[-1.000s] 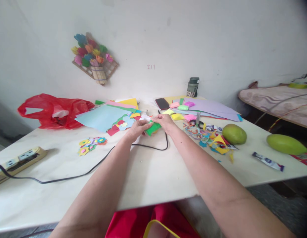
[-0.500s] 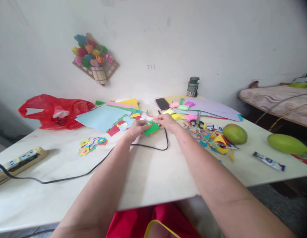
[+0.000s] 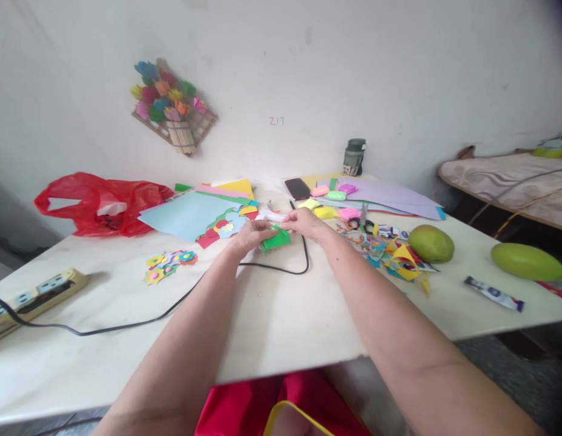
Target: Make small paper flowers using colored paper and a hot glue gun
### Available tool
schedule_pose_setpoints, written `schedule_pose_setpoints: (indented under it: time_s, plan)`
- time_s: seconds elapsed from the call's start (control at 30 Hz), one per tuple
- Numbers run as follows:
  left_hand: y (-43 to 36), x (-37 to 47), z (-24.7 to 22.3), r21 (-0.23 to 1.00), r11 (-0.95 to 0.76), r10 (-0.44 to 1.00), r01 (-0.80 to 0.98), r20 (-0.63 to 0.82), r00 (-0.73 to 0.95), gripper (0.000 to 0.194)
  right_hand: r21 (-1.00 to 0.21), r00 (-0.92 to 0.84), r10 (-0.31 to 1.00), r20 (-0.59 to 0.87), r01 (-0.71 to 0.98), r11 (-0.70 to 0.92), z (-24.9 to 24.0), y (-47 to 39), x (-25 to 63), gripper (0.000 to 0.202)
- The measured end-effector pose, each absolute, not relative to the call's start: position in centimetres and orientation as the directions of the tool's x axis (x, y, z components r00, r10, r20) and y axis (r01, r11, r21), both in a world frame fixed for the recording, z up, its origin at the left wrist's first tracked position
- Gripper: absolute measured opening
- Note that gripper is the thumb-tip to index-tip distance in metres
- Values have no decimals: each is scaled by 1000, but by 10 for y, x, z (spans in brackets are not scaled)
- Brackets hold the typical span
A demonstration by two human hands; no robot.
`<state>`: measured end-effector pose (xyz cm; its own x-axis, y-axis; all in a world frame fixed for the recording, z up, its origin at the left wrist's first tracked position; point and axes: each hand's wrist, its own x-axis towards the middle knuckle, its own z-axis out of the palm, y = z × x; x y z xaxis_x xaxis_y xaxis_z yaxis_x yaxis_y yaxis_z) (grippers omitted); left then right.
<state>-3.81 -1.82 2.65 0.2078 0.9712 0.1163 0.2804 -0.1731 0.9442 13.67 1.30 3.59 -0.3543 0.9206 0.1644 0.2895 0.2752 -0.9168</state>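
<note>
My left hand [image 3: 252,237] is closed on a small piece of green paper [image 3: 276,240] above the middle of the table. On its other side, the fingers of my right hand [image 3: 307,222] pinch the top edge of the same green paper. A white object [image 3: 268,214] lies just behind my fingertips; its kind is unclear. Left of my hands are cut paper shapes [image 3: 224,226] in red, green and blue. Nearer me on the left sits a group of small paper flowers [image 3: 171,264].
A black cable [image 3: 281,270] loops under my hands from the power strip [image 3: 45,297]. To the right are scissors [image 3: 363,224], paper scraps [image 3: 401,261], a green mango [image 3: 430,243] and a glue tube [image 3: 493,294]. A red plastic bag [image 3: 126,194] and phone [image 3: 297,189] stand farther back.
The green paper has turned slightly and sits a little further left between my fingers. My hands have barely moved; the view has shifted a touch.
</note>
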Motion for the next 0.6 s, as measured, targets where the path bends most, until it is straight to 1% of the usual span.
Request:
schedule_pose_setpoints:
  time_s: [0.27, 0.43, 0.6]
  plan:
    - [-19, -38, 27, 947, -183, 971, 263, 133, 199, 28, -929, -392, 906, 157, 254, 271, 31, 16, 139, 17]
    - [-19, -38, 27, 951, -193, 965, 240, 139, 224, 29, -948, -396, 910, 119, 226, 222, 33, 16, 140, 11]
    - [-20, -37, 29, 950, -193, 966, 244, 140, 216, 29, -947, -405, 909, 97, 243, 209, 35, 15, 140, 3]
